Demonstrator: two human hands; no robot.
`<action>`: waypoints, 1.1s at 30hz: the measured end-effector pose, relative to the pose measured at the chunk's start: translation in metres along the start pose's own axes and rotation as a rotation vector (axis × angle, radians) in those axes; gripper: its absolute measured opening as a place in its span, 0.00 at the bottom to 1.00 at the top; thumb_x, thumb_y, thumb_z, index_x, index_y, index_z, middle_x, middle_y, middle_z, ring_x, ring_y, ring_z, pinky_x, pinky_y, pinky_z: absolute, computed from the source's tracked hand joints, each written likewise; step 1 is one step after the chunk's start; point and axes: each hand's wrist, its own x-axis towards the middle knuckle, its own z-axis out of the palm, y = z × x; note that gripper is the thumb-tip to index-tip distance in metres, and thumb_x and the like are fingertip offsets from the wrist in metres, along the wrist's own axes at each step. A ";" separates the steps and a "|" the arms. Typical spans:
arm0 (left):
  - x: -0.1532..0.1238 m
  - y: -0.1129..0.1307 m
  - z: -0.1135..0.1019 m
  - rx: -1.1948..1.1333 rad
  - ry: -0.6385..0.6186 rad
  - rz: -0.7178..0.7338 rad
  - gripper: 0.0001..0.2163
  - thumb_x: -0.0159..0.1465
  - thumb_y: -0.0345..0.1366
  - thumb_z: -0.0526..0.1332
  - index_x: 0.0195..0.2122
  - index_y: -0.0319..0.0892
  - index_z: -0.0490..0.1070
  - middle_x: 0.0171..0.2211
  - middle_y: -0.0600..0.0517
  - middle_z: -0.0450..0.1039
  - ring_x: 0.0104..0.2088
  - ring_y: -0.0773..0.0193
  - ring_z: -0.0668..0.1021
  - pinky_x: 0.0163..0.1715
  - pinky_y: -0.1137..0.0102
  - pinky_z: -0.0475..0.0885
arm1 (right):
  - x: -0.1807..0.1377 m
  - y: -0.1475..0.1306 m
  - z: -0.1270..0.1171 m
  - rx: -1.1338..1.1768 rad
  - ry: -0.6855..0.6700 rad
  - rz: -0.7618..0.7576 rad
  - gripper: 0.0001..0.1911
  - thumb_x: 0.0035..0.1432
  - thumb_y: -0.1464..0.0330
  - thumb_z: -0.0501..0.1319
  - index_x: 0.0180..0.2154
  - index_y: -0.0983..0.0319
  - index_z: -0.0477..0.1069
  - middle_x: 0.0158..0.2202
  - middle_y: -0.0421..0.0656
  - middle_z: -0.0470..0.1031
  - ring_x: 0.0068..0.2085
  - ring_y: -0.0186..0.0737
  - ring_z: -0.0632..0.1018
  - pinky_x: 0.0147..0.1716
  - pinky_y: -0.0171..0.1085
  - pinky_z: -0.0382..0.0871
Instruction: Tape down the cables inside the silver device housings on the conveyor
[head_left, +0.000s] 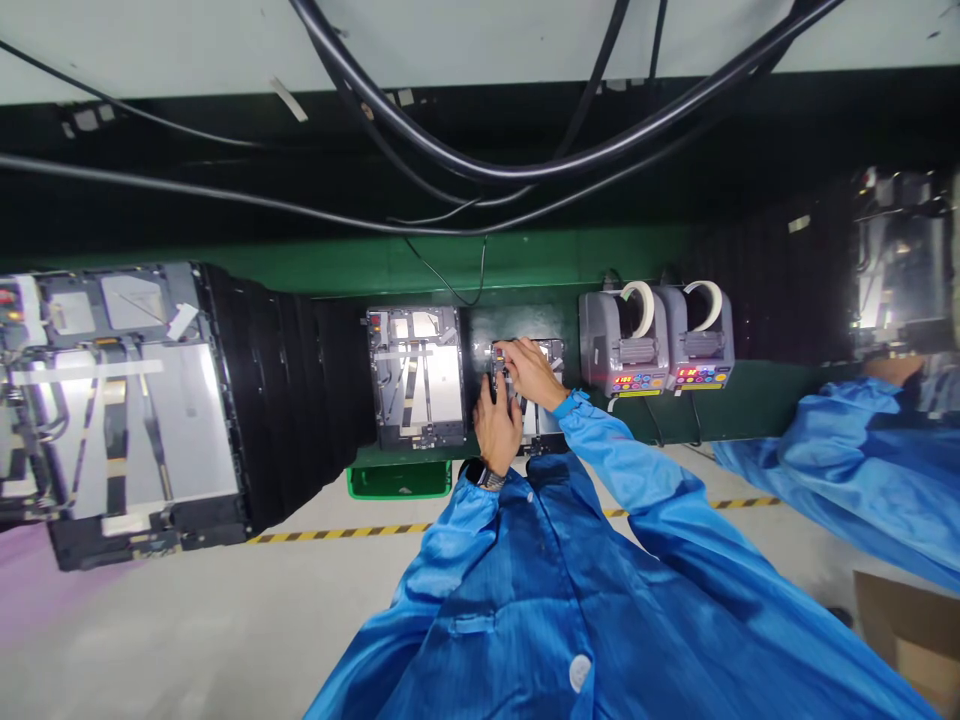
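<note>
An opened tablet chassis (551, 352) lies on the green bench in front of me, mostly covered by my hands. My left hand (496, 425) rests flat on its lower left part, fingers pointing up along its edge. My right hand (531, 370) reaches over the upper part with fingers curled in a pinch near the top left corner; what it pinches is too small to make out. Both arms wear blue smock sleeves, and a watch sits on my left wrist.
A second opened tablet chassis (418, 376) lies just left of my hands. Two grey tape dispensers (654, 340) stand to the right. A larger opened unit (112, 400) is at far left. A co-worker's blue sleeve (847, 470) is at right. Black cables (525, 160) hang overhead.
</note>
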 end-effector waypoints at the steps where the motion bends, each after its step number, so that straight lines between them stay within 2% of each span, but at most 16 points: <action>1: 0.000 -0.001 0.002 -0.005 0.015 0.009 0.29 0.75 0.43 0.49 0.77 0.49 0.50 0.75 0.42 0.50 0.71 0.45 0.64 0.67 0.51 0.66 | 0.000 0.000 0.000 0.001 0.002 0.005 0.26 0.66 0.78 0.52 0.63 0.60 0.69 0.44 0.49 0.75 0.48 0.53 0.70 0.52 0.49 0.65; 5: 0.003 -0.007 0.009 -0.027 0.095 0.056 0.29 0.75 0.42 0.49 0.76 0.45 0.52 0.74 0.38 0.52 0.70 0.42 0.64 0.66 0.48 0.66 | -0.001 -0.001 0.002 0.003 0.016 0.029 0.26 0.67 0.77 0.52 0.63 0.61 0.68 0.45 0.49 0.75 0.49 0.52 0.70 0.52 0.48 0.64; 10: 0.008 -0.009 0.011 -0.100 0.148 0.084 0.26 0.75 0.41 0.51 0.73 0.46 0.59 0.74 0.38 0.54 0.69 0.42 0.66 0.65 0.46 0.65 | -0.008 -0.003 0.007 0.009 0.066 0.063 0.27 0.66 0.77 0.52 0.65 0.61 0.68 0.46 0.50 0.76 0.49 0.52 0.70 0.52 0.47 0.63; 14: 0.026 -0.010 0.020 -0.358 0.279 0.051 0.23 0.75 0.41 0.51 0.70 0.44 0.65 0.69 0.38 0.61 0.69 0.50 0.67 0.68 0.54 0.63 | -0.012 -0.006 0.010 0.025 0.113 0.098 0.29 0.65 0.79 0.51 0.64 0.63 0.68 0.46 0.50 0.76 0.47 0.52 0.70 0.52 0.47 0.63; 17: 0.048 -0.015 0.032 -0.550 0.346 -0.064 0.23 0.74 0.41 0.54 0.67 0.40 0.66 0.62 0.37 0.68 0.63 0.52 0.73 0.65 0.56 0.67 | -0.011 -0.006 0.011 0.042 0.127 0.104 0.28 0.64 0.79 0.51 0.64 0.62 0.68 0.45 0.50 0.76 0.47 0.51 0.70 0.51 0.47 0.64; 19: 0.060 -0.021 0.039 -0.611 0.347 -0.129 0.21 0.73 0.42 0.56 0.63 0.39 0.70 0.58 0.37 0.72 0.59 0.52 0.75 0.63 0.56 0.68 | -0.010 -0.005 0.011 0.051 0.128 0.104 0.28 0.64 0.78 0.51 0.64 0.62 0.68 0.44 0.49 0.76 0.47 0.51 0.69 0.51 0.47 0.64; 22: 0.068 -0.029 0.047 -0.644 0.332 -0.135 0.19 0.72 0.44 0.59 0.58 0.39 0.74 0.54 0.39 0.74 0.56 0.53 0.77 0.61 0.57 0.70 | -0.008 -0.003 0.012 0.058 0.131 0.114 0.28 0.64 0.78 0.52 0.63 0.62 0.68 0.44 0.49 0.76 0.47 0.51 0.70 0.51 0.47 0.64; 33: 0.071 -0.030 0.047 -0.597 0.344 -0.091 0.19 0.72 0.45 0.58 0.57 0.39 0.74 0.52 0.40 0.75 0.52 0.54 0.78 0.56 0.59 0.72 | -0.012 -0.010 0.007 0.087 0.160 0.136 0.25 0.65 0.77 0.52 0.62 0.62 0.69 0.45 0.50 0.77 0.50 0.52 0.71 0.54 0.49 0.64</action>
